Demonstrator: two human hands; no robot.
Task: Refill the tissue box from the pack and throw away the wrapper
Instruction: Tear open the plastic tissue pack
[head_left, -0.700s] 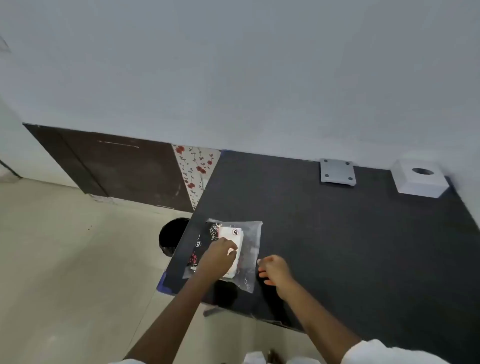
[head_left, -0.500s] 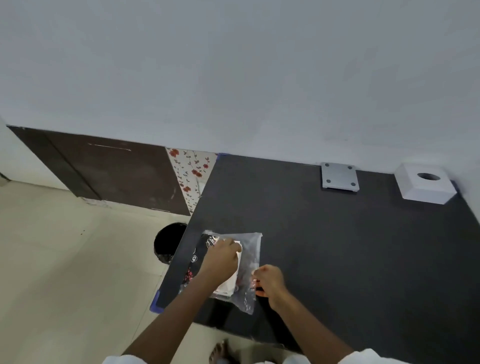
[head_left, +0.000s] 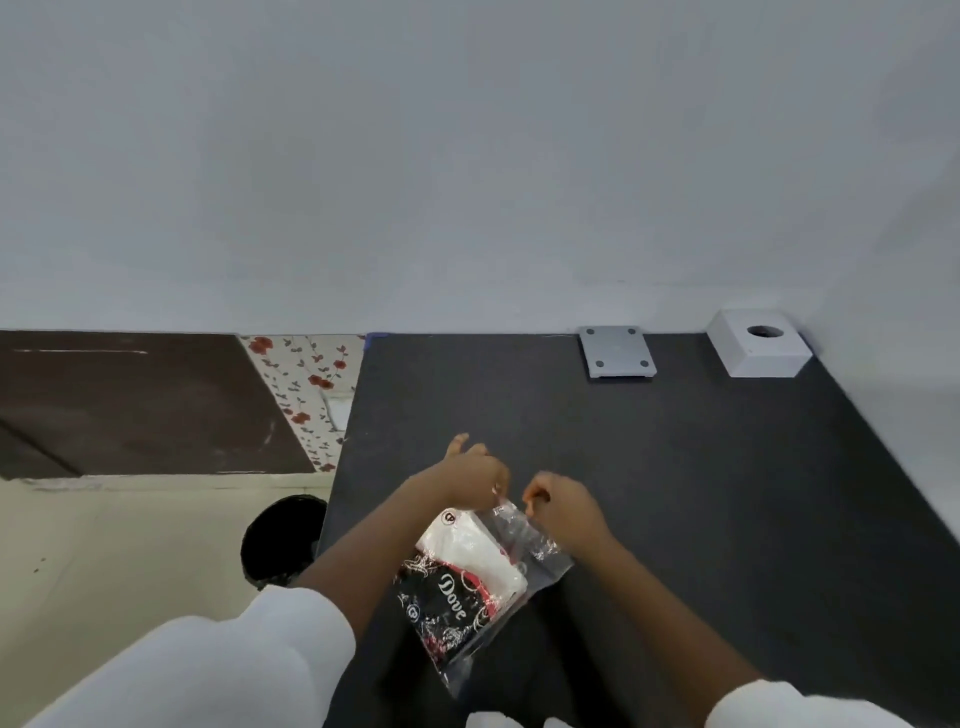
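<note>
The tissue pack (head_left: 467, 577), clear plastic with black, red and white print and white tissues inside, hangs lifted above the black table (head_left: 675, 493) near its front left. My left hand (head_left: 470, 475) pinches the pack's top edge on the left. My right hand (head_left: 563, 506) pinches the same clear edge on the right, close beside the left hand. The white square tissue box (head_left: 756, 345), with a round hole on top, stands at the table's far right corner against the wall. Its flat grey lid or base plate (head_left: 615, 353) lies apart to its left.
A black round bin (head_left: 280, 540) sits on the beige floor just left of the table's edge. A dark brown panel (head_left: 130, 405) and a floral strip (head_left: 306, 384) run along the wall on the left. White wall rises behind the table.
The pack was lying flat on the table under my left hand. Both hands have since picked it up by its top edge, and the view has shifted closer over the table.
</note>
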